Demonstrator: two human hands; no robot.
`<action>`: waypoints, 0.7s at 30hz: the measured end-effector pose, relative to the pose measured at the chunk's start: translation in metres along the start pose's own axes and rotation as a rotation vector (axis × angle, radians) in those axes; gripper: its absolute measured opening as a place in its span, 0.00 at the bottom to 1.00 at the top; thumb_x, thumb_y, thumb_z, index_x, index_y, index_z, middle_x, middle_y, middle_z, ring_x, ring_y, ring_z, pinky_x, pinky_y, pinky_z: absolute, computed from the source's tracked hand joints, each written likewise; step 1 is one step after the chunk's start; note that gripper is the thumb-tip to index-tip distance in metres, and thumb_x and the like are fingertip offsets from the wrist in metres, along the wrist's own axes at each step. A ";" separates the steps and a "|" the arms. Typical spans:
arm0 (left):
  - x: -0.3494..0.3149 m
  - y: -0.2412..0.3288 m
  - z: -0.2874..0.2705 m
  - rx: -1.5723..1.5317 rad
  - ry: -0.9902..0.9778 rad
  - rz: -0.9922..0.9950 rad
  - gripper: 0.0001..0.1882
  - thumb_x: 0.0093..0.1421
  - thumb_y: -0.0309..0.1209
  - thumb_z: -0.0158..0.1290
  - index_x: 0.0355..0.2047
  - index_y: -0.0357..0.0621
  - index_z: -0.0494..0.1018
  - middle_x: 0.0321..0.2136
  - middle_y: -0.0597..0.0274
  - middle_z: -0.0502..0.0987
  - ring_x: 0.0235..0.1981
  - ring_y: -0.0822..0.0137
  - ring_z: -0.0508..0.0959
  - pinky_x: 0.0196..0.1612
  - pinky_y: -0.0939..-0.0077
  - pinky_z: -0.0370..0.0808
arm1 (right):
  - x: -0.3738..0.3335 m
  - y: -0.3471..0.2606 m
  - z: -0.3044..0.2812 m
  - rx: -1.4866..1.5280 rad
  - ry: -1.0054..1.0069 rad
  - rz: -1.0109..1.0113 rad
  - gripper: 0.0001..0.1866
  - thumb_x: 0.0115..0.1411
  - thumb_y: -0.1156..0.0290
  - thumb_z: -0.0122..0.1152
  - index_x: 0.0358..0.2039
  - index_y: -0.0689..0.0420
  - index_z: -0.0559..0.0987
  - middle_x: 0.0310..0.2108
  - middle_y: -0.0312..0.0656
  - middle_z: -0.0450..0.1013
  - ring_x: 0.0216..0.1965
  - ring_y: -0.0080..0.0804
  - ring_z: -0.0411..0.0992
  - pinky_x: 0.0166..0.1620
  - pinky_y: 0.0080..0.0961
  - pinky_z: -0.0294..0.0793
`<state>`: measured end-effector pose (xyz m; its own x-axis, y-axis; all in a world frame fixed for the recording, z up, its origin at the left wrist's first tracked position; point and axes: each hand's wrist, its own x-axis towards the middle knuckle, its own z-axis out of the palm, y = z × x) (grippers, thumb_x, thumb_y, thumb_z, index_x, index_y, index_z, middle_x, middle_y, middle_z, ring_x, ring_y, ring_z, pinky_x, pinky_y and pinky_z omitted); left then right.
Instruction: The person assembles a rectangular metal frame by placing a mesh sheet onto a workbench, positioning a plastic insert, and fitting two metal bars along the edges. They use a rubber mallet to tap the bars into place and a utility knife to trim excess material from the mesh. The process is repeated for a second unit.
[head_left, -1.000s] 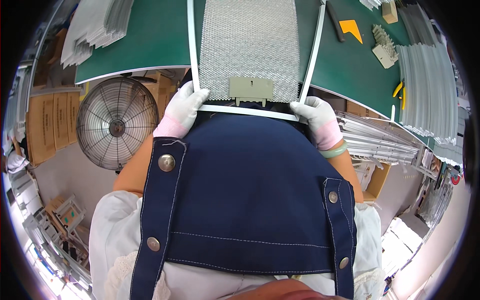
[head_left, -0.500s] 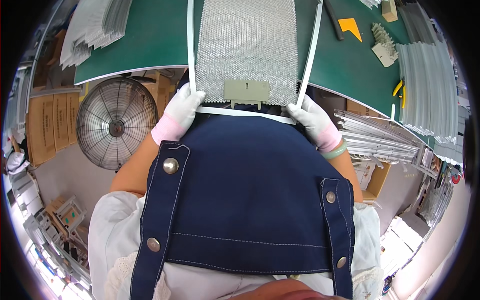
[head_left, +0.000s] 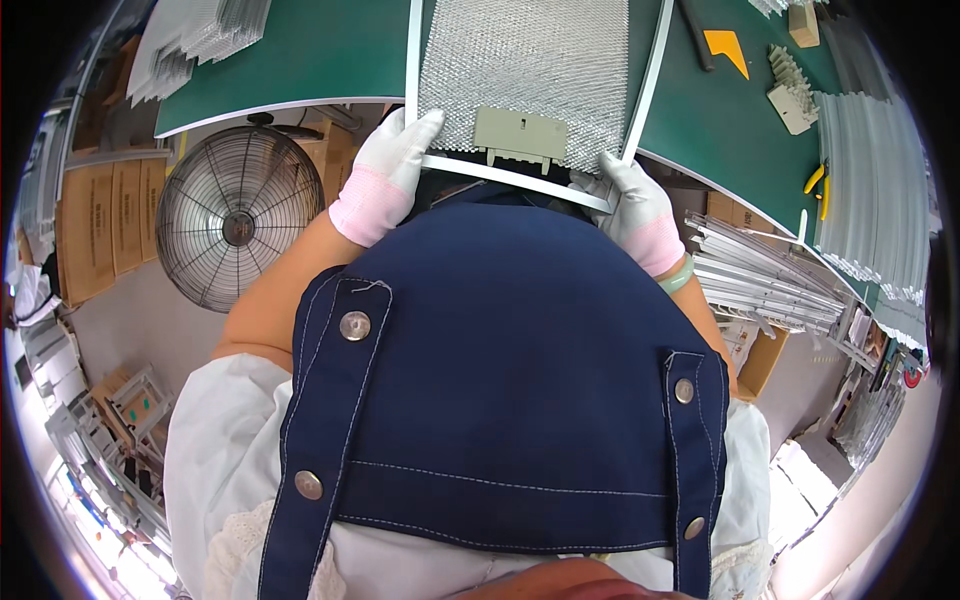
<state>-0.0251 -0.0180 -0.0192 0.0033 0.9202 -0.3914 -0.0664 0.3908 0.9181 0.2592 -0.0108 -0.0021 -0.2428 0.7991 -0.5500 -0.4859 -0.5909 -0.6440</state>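
Gripping the near corners of a white frame (head_left: 520,183), the gloved left hand (head_left: 388,178) and right hand (head_left: 636,205) each pinch it, thumb uppermost. The frame overhangs the green table's (head_left: 300,60) near edge; between its side bars lies silvery mesh (head_left: 530,60), a khaki toothed piece (head_left: 520,134) at its near end.

From where I operate, I can see a slim white frame (head_left: 515,182), its near bar slanting down to the right and its two side bars running out past the top of my view. Between those sides I have a silvery mesh sheet (head_left: 525,60) lying lengthwise, with a grey-green block (head_left: 520,132) at its near end, prongs toward the near bar
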 end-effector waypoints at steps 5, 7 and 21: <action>-0.002 0.003 -0.001 -0.086 -0.040 0.029 0.21 0.70 0.38 0.48 0.55 0.32 0.66 0.44 0.60 0.75 0.44 0.74 0.74 0.51 0.78 0.72 | 0.003 -0.006 -0.014 -0.085 -0.133 0.096 0.11 0.68 0.70 0.52 0.49 0.60 0.70 0.44 0.42 0.70 0.45 0.40 0.73 0.52 0.43 0.76; 0.006 -0.004 -0.007 -0.094 -0.115 0.057 0.22 0.70 0.37 0.48 0.56 0.32 0.65 0.44 0.60 0.75 0.43 0.74 0.74 0.50 0.78 0.72 | -0.006 -0.013 0.014 0.040 -0.094 0.109 0.10 0.68 0.71 0.52 0.48 0.60 0.70 0.44 0.43 0.71 0.45 0.40 0.74 0.52 0.43 0.76; 0.007 0.012 0.001 -0.167 -0.003 -0.057 0.20 0.67 0.37 0.54 0.52 0.35 0.69 0.43 0.59 0.76 0.44 0.71 0.77 0.48 0.76 0.76 | -0.004 -0.008 0.029 0.122 0.001 0.133 0.14 0.68 0.71 0.52 0.51 0.63 0.71 0.48 0.48 0.72 0.49 0.40 0.74 0.53 0.43 0.76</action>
<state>-0.0243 -0.0072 -0.0106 0.0151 0.8968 -0.4422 -0.2305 0.4334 0.8712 0.2398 -0.0061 0.0208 -0.3113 0.7147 -0.6263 -0.5475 -0.6736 -0.4965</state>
